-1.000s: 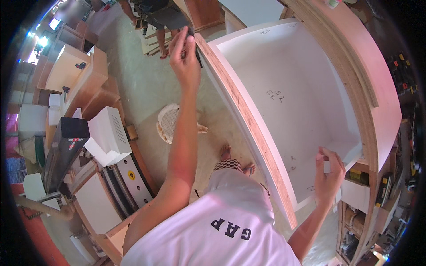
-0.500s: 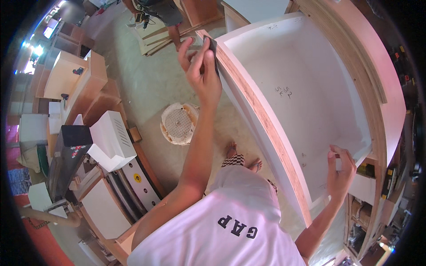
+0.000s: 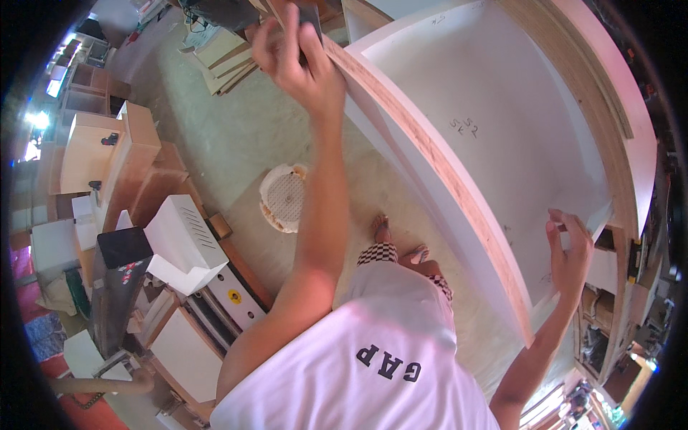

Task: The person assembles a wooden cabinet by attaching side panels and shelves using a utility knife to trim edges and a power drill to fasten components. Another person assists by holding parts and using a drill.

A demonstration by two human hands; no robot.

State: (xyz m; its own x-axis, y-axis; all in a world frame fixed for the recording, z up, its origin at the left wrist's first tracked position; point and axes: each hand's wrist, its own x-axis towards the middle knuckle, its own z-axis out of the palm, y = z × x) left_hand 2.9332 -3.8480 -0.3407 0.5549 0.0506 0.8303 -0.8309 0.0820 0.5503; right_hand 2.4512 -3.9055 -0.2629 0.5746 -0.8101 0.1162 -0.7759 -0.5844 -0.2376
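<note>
My left hand [image 3: 304, 72] is raised at the far end of a white box-like cabinet, its fingers pressing a dark flat piece of sandpaper [image 3: 310, 18] to the cabinet's long front edge. That bare wood edge [image 3: 430, 147] shows pale, streaky grain and runs from my left hand down toward my right forearm. Over the near end of the cabinet's white inside [image 3: 459, 86] is my right hand [image 3: 573, 247], fingers bent and apart, with nothing visible in it. Handwritten marks show on the inside panel.
A round, worn stool [image 3: 283, 198] stands on the floor to the left. Beyond it are a white bent panel with slots [image 3: 188, 244], a machine with a metal bed [image 3: 208, 326] and wooden cabinets [image 3: 118, 154]. Wood strips [image 3: 226, 68] lie farther off, beside another person's legs.
My left hand has slid farther along the wood edge, away from me, with the sandpaper. The view has shifted, and my right hand remains over the cabinet's near end.
</note>
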